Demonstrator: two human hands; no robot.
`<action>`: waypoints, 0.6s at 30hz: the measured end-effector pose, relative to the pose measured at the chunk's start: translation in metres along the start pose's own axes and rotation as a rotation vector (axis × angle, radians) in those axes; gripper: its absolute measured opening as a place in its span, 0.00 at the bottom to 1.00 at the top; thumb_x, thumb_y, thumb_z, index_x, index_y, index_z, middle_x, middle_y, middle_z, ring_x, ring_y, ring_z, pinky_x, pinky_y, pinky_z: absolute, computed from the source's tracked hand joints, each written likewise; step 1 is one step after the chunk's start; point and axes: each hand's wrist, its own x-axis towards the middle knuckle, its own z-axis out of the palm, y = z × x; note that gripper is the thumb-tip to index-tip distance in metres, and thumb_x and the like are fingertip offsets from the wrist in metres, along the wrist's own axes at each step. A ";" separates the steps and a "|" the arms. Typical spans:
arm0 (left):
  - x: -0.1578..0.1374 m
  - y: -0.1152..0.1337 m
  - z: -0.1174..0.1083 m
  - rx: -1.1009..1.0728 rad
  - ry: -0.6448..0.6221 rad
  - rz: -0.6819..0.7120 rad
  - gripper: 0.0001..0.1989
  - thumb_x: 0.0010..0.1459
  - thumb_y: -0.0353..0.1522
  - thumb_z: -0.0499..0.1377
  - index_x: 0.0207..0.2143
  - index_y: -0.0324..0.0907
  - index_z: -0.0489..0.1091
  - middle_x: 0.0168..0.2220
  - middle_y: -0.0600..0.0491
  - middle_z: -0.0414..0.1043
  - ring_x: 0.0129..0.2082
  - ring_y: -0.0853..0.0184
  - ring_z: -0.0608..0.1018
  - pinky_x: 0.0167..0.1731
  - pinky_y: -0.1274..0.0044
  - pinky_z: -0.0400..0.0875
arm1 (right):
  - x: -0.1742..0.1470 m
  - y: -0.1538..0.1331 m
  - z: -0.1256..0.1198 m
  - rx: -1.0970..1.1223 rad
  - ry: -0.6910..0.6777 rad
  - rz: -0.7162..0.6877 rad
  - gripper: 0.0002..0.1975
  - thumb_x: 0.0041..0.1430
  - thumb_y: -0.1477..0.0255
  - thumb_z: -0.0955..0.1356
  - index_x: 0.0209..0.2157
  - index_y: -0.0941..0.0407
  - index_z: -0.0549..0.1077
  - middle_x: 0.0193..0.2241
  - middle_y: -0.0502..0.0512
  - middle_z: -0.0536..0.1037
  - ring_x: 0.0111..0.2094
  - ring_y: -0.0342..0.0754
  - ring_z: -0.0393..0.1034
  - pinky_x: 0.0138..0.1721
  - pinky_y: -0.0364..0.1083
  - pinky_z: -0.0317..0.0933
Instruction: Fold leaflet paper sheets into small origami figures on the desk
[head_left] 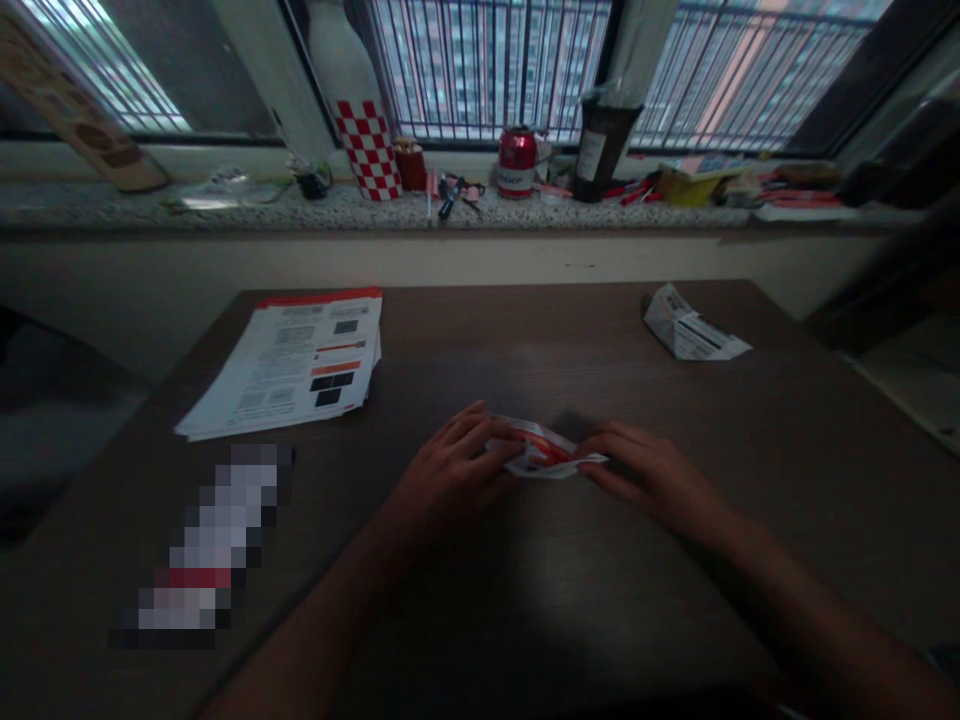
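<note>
A small folded paper (551, 450), white at its edges with red print or a red inside, sits low over the middle of the table. My left hand (469, 460) has its fingers closed on the paper's left end, and they cover part of it. At the opposite end, the fingertips of my right hand (634, 460) pinch the pointed corner. My thumbs are partly hidden, and the image is dim and slightly blurred.
On the wooden table (480, 340) lie a stack of printed sheets (300, 360), a pixelated phone-like object (206, 550) and another folded printed paper (694, 325). The windowsill (255, 215) behind holds a red can (517, 165), a checkered white vase (364, 140) and a dark bag (604, 145).
</note>
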 end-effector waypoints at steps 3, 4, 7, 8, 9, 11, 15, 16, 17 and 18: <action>-0.004 -0.010 -0.005 -0.016 0.060 -0.080 0.18 0.67 0.36 0.66 0.58 0.49 0.73 0.59 0.47 0.71 0.64 0.52 0.72 0.65 0.52 0.67 | -0.003 0.006 -0.003 0.004 0.045 0.013 0.06 0.72 0.70 0.68 0.48 0.52 0.75 0.44 0.58 0.80 0.44 0.51 0.78 0.44 0.48 0.72; -0.005 -0.014 -0.007 -0.037 0.058 -0.106 0.17 0.66 0.37 0.67 0.56 0.49 0.73 0.59 0.47 0.71 0.64 0.51 0.72 0.64 0.53 0.69 | -0.004 0.008 -0.004 0.000 0.058 0.018 0.06 0.73 0.71 0.68 0.48 0.52 0.75 0.44 0.58 0.80 0.45 0.51 0.78 0.45 0.49 0.72; -0.008 -0.021 -0.009 -0.130 0.039 -0.187 0.12 0.67 0.37 0.65 0.51 0.46 0.74 0.57 0.46 0.71 0.57 0.55 0.77 0.55 0.60 0.77 | -0.007 0.014 -0.006 -0.022 0.089 0.023 0.06 0.72 0.71 0.68 0.48 0.52 0.76 0.44 0.58 0.80 0.44 0.51 0.78 0.45 0.49 0.72; -0.008 -0.023 -0.009 -0.164 0.022 -0.205 0.11 0.68 0.36 0.65 0.51 0.46 0.74 0.57 0.47 0.72 0.55 0.57 0.78 0.53 0.63 0.78 | -0.008 0.016 -0.006 -0.028 0.097 0.025 0.06 0.72 0.71 0.68 0.48 0.52 0.76 0.44 0.58 0.80 0.44 0.51 0.78 0.44 0.49 0.72; -0.009 -0.024 -0.009 -0.197 0.004 -0.218 0.11 0.68 0.35 0.64 0.51 0.46 0.74 0.56 0.48 0.72 0.53 0.59 0.79 0.51 0.65 0.78 | -0.009 0.018 -0.006 -0.031 0.102 0.027 0.06 0.72 0.71 0.68 0.48 0.52 0.76 0.44 0.58 0.80 0.44 0.51 0.78 0.44 0.49 0.73; -0.009 -0.023 -0.008 -0.254 -0.024 -0.229 0.10 0.68 0.34 0.64 0.50 0.46 0.74 0.53 0.49 0.74 0.50 0.61 0.80 0.49 0.69 0.78 | -0.011 0.020 -0.005 -0.034 0.112 0.024 0.06 0.72 0.70 0.68 0.48 0.52 0.75 0.45 0.59 0.80 0.44 0.51 0.78 0.44 0.50 0.73; -0.007 -0.019 -0.009 -0.320 -0.030 -0.250 0.07 0.69 0.33 0.62 0.48 0.45 0.73 0.48 0.51 0.76 0.46 0.63 0.81 0.46 0.71 0.78 | -0.013 0.022 -0.003 -0.045 0.160 0.018 0.08 0.71 0.70 0.69 0.50 0.53 0.75 0.45 0.59 0.81 0.45 0.52 0.79 0.44 0.51 0.74; -0.007 -0.019 -0.010 -0.332 -0.029 -0.257 0.06 0.69 0.33 0.62 0.48 0.45 0.73 0.48 0.51 0.76 0.46 0.63 0.81 0.46 0.71 0.78 | -0.014 0.022 -0.002 -0.046 0.175 0.020 0.08 0.71 0.70 0.69 0.50 0.53 0.75 0.45 0.59 0.81 0.44 0.52 0.79 0.44 0.51 0.74; -0.006 -0.018 -0.010 -0.344 -0.028 -0.263 0.06 0.69 0.33 0.62 0.48 0.45 0.73 0.48 0.51 0.77 0.46 0.63 0.81 0.47 0.71 0.78 | -0.015 0.022 -0.002 -0.045 0.192 0.020 0.08 0.71 0.70 0.70 0.50 0.53 0.74 0.45 0.59 0.81 0.44 0.52 0.79 0.44 0.52 0.75; -0.006 -0.019 -0.011 -0.354 -0.028 -0.267 0.07 0.69 0.32 0.62 0.48 0.45 0.73 0.48 0.52 0.77 0.46 0.63 0.81 0.47 0.71 0.78 | -0.015 0.022 -0.001 -0.042 0.205 0.020 0.08 0.70 0.70 0.70 0.50 0.53 0.74 0.46 0.60 0.81 0.44 0.52 0.80 0.44 0.52 0.75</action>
